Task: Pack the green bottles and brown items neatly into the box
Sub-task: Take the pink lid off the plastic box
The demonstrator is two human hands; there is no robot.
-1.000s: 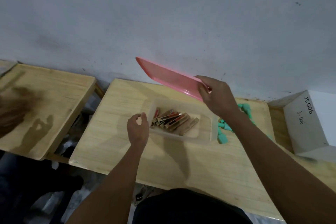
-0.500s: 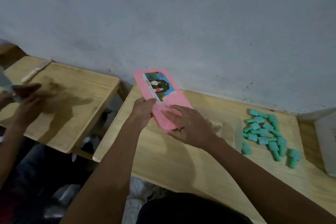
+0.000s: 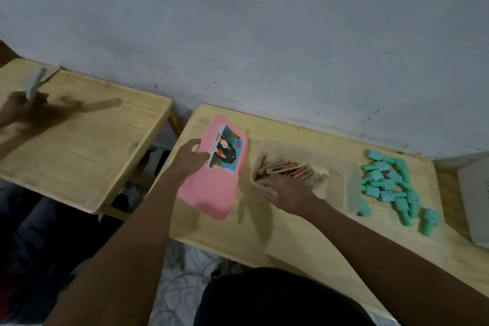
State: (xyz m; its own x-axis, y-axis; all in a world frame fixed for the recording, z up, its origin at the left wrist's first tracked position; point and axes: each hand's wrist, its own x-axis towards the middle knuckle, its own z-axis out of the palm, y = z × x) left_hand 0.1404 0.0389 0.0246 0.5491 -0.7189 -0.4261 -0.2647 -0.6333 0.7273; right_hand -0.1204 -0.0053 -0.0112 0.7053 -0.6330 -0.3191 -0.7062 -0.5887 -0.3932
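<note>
We find a plain packing workroom: 2 bare wooden tables [image 3: 79,140] against a scuffed, unpainted-looking wall [image 3: 264,34].

I see a pale, matt wood table [image 3: 304,230], a smooth pink plastic lid [image 3: 211,193], a cloudy translucent plastic box [image 3: 349,188], and matt green bottles [image 3: 389,182].

The pink lid [image 3: 211,182] has come off the box [image 3: 304,180] — now flat on the table, left of it

One head-worn view, looking steeply down and forward, close over the desk [image 3: 291,241], grey wall [image 3: 264,34] filling the top.
</note>
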